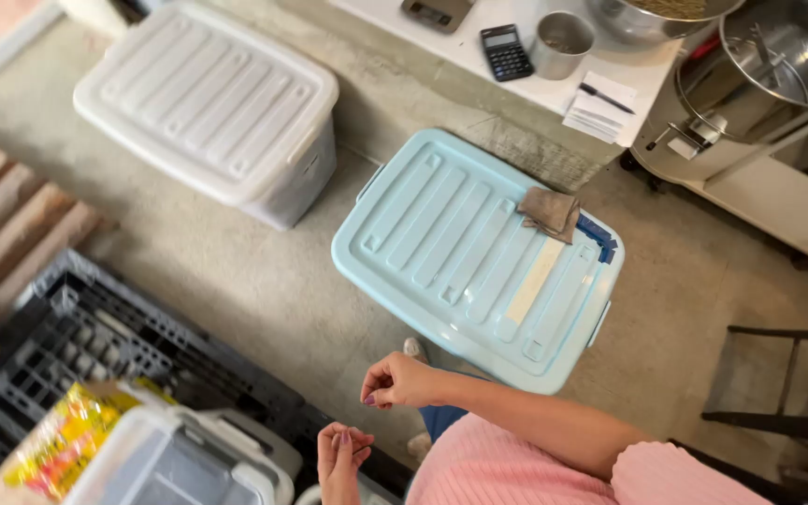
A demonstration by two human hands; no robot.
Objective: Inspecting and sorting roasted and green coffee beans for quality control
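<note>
My right hand [395,382] reaches in from the right on a bare forearm below a pink sleeve. Its fingers are curled shut, and nothing shows in them. Just below it, my left hand [340,454] rises from the bottom edge with its fingertips bunched together. The two hands are a little apart, above the concrete floor. Nearest to them is a light blue lidded storage bin [460,252], just beyond the right hand. On its lid lie a crumpled brown cloth [549,210], a strip of beige tape [535,279] and a bit of blue tape [598,238].
A white lidded bin [208,103] sits at the far left. A black plastic crate [95,332] and a wooden pallet [11,224] lie left. A clear tub [170,463] and a yellow packet [67,435] are lower left. The white table [526,84] holds a calculator [505,51] and metal cup [561,42]; a steel pot [759,79] stands right.
</note>
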